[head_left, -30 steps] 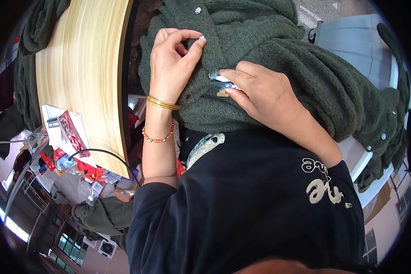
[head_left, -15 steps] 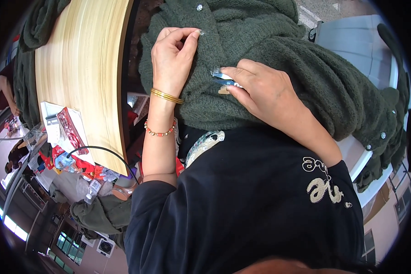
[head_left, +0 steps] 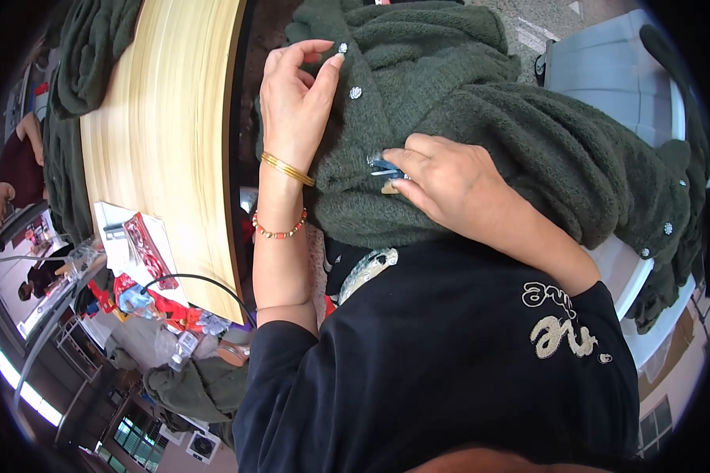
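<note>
We have a dark green knitted garment (head_left: 450,67) bunched in front of us, its folds lying above our black shirt (head_left: 434,355) and spreading away to the right. Our left hand (head_left: 298,98) is over the garment's left part, thumb and forefinger a little apart, the thumb's tip right by a small sparkling button (head_left: 343,48). A second button (head_left: 356,93) sits just beside that thumb, lower on the same knit. Our right hand (head_left: 450,177) grips small blue snips (head_left: 383,168) between thumb and fingers, low over the knit and pointing left; our fingers cover much of the tool, so we cannot fairly tell how far its blades are parted. Gold bangles (head_left: 287,169) and a beaded bracelet (head_left: 279,233) circle our left wrist.

To our left runs the pale wooden surface (head_left: 166,118), with more dark green knitwear (head_left: 95,55) at its far end. Nearer us on it lie white papers (head_left: 113,217) and a dark red ornamental piece (head_left: 150,244), while a black cable (head_left: 213,285) curves across the near corner. A pale blue bin (head_left: 607,63) stands at our upper right.
</note>
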`<state>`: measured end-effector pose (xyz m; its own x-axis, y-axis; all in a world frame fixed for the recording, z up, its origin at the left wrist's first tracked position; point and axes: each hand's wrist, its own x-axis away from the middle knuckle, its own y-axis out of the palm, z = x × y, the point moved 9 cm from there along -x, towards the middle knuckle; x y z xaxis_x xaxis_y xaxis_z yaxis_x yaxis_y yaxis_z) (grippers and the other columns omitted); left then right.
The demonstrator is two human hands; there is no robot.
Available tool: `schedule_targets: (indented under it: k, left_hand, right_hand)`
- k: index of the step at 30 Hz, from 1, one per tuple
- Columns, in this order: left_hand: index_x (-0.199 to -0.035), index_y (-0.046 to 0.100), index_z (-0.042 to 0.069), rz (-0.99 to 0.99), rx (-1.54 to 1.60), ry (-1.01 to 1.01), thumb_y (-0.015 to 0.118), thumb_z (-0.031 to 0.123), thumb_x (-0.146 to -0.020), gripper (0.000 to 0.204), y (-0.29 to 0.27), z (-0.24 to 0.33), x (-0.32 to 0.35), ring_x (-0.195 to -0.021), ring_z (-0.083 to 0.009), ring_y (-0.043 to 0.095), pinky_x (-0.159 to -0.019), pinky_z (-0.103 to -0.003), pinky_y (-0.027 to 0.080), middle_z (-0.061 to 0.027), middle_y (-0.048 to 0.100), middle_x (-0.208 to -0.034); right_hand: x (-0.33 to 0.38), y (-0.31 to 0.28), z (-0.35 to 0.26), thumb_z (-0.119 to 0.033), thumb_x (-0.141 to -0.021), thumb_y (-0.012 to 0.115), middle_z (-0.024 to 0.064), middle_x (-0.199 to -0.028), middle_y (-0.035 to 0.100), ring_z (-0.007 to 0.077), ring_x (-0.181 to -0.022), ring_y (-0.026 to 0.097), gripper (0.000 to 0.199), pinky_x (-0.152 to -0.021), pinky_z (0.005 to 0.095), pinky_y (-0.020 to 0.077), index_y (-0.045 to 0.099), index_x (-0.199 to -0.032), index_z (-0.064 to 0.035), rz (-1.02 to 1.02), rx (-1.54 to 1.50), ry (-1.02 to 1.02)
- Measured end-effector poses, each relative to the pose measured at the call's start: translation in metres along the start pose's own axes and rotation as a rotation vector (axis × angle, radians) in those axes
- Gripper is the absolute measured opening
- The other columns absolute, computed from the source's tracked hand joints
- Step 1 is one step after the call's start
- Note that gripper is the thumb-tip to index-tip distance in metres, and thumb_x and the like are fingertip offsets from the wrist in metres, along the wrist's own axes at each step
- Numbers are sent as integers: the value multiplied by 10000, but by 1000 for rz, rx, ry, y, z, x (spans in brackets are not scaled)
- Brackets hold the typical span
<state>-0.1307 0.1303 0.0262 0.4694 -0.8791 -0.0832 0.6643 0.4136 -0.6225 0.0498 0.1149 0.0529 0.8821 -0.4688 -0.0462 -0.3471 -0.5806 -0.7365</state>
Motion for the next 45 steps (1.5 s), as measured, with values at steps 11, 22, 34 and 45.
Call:
schedule_targets:
  k: [11,22,34,45]
  left_hand:
    - [-981,722,91,-126,-293,122,689,239,-844,204,31,-15,-18,-877,-300,634,-770,-388,513,-119,626,-941]
    - [-918,684,31,-54,-122,213,662,154,-871,133,33,-7,-18,-788,-255,636,-699,-341,514,-106,630,-907]
    - [-986,670,20,-286,792,-56,628,132,-957,123,56,-13,11,-680,28,428,-586,-143,347,108,545,-773]
    - [-1020,690,39,-351,712,24,646,193,-944,177,61,-19,18,-669,9,429,-588,-165,367,94,549,-745]
  right_hand:
    - [0,0,5,-153,-805,722,90,-834,584,259,-716,637,293,-602,359,520,665,-1048,1,11,-26,-13]
    - [0,-5,13,-149,-806,719,99,-815,591,267,-708,631,288,-612,357,510,679,-1056,-13,16,-82,-11]
    - [-40,-50,64,-150,-920,656,-50,-820,615,31,-663,488,335,-596,172,392,643,-1218,5,137,-732,146]
    - [-41,-9,87,-203,-922,666,-37,-866,651,3,-665,495,352,-574,155,390,647,-1226,-27,-1,-783,377]
